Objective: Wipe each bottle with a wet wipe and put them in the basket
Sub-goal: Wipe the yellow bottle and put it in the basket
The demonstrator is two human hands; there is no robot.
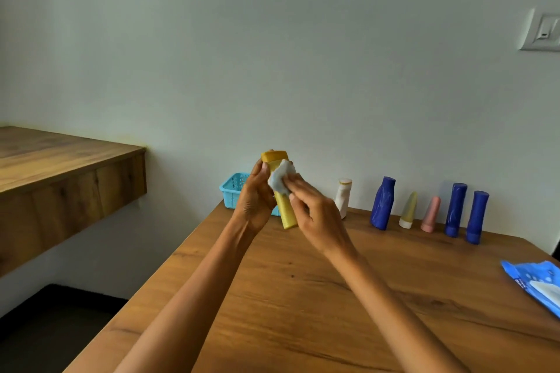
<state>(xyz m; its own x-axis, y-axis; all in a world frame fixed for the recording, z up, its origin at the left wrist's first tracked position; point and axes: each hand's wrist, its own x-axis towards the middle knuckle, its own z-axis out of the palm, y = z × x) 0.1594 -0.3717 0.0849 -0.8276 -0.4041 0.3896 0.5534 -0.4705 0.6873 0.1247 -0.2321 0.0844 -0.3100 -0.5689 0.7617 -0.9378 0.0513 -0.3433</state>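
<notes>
My forearms reach out over the worktop, and a blue wipe pack lies near its right edge. Above the worktop my left hand is curled round the yellow bottle, holding it nearly upright, cap up. My right hand pinches a folded wipe and presses it to the bottle's upper side. Behind my hands, the basket sits at the worktop's far left corner. To its right, along the wall, stand a white bottle, a blue bottle, a pale tube, a pink tube and two more blue bottles.
</notes>
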